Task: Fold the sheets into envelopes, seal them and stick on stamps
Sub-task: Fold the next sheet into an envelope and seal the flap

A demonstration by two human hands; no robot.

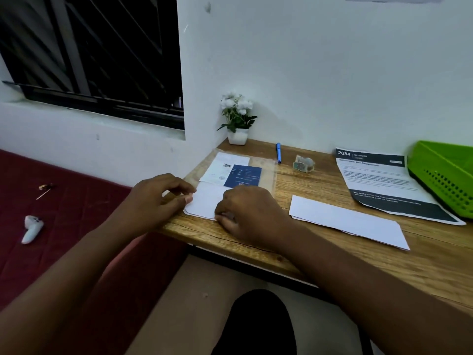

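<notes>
A small white folded sheet [204, 201] lies at the desk's near-left corner. My left hand [156, 198] pinches its left edge between thumb and fingertips. My right hand [245, 213] rests on its right part with fingers curled down onto the near edge, hiding that side. Behind it lies a clear plastic sleeve [266, 172] holding a white slip and a blue card [243, 176]. A larger folded white sheet [348, 221] lies to the right. A tape roll [304, 163] sits further back.
A wooden desk [320, 254] stands against a white wall. On it are a potted white flower [238, 119], a blue pen [278, 152], a printed page [384, 185] and a green basket [445, 175]. A white controller [32, 228] lies on the red bed at left.
</notes>
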